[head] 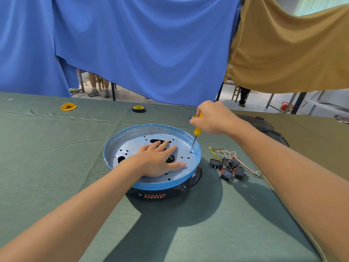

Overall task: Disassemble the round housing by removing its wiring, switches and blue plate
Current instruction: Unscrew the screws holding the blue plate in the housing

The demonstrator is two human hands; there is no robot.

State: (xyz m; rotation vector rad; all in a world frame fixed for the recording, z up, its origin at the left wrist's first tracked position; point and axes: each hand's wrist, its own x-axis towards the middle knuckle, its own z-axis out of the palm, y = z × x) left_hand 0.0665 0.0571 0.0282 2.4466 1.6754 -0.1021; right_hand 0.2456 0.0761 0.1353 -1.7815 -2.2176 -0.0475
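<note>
It looks like you are unscrewing the blue plate, which sits in the round housing mid-table. Your left hand presses it, fingers straight and apart. Your right hand grips the screwdriver, tip on a screw at 3 o'clock. Next, turn it out (gently). The housing's writing is too blurry to read.

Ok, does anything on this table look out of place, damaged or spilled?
Nothing stands out. The switches and wires lie tangled right of the round housing, as removed parts would. The blue plate sits level under the left hand; the right hand holds a screwdriver on its edge screw.
</note>
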